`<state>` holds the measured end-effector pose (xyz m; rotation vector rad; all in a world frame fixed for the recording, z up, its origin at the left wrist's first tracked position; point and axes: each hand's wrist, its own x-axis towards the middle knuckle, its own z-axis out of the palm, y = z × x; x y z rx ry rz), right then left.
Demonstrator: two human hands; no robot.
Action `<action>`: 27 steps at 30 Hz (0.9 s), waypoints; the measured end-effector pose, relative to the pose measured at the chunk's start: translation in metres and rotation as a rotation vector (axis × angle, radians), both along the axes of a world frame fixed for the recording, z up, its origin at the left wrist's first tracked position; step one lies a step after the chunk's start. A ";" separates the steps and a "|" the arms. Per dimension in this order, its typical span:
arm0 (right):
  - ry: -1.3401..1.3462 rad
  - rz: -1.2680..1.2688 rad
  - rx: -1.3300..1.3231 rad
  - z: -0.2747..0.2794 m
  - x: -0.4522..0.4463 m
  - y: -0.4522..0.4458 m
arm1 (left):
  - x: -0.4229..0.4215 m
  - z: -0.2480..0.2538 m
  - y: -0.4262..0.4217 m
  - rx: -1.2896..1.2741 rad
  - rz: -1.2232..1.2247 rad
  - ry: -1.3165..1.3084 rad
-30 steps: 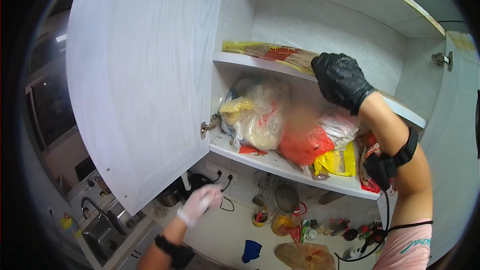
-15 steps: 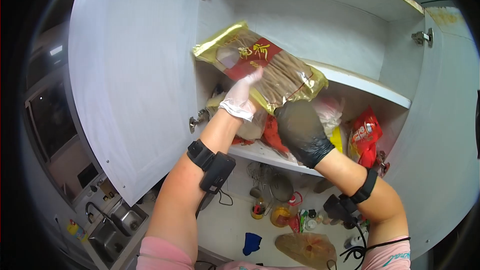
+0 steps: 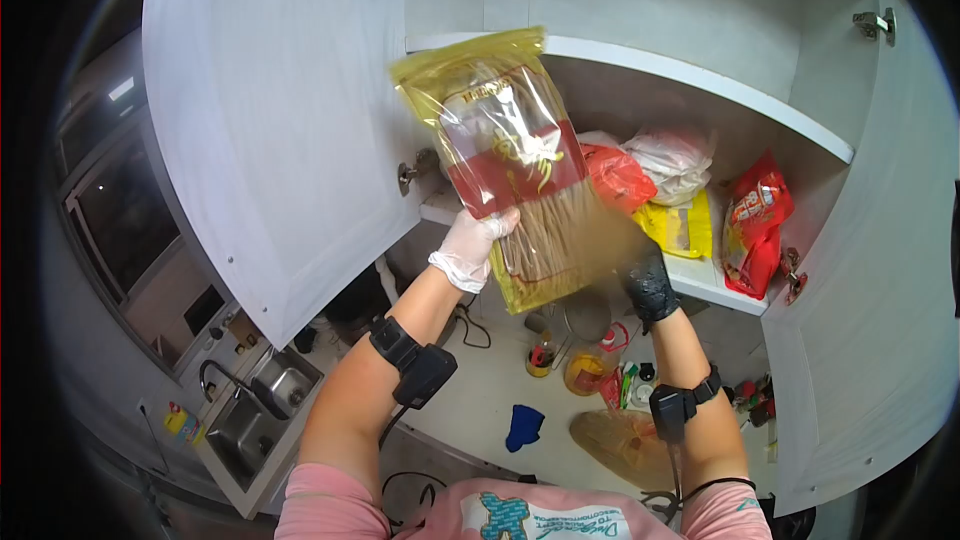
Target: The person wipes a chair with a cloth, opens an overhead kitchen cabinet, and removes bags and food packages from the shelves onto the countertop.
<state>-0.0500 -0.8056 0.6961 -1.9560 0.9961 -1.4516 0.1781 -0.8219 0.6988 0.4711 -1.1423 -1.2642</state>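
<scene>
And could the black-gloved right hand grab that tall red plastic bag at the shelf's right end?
Probably yes: the black-gloved right hand is near, and nothing seems to block the tall red plastic bag, though the hand may have to leave the gold-and-red plastic packet.

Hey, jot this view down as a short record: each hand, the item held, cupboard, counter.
Left hand: white glove, gripping the package at its left edge, thumb on the front
Right hand: black glove, at the package's lower right; blur hides its fingers
Package: gold ends, dark red band, long brown contents; tilted
Cupboard doors: left and right, both open
Lower shelf: white bag, yellow packet, red packet at right
Counter: blue item
</scene>
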 end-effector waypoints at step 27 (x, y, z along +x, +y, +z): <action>-0.313 0.423 0.678 -0.157 0.070 0.020 | 0.066 -0.138 0.080 0.242 0.177 -0.354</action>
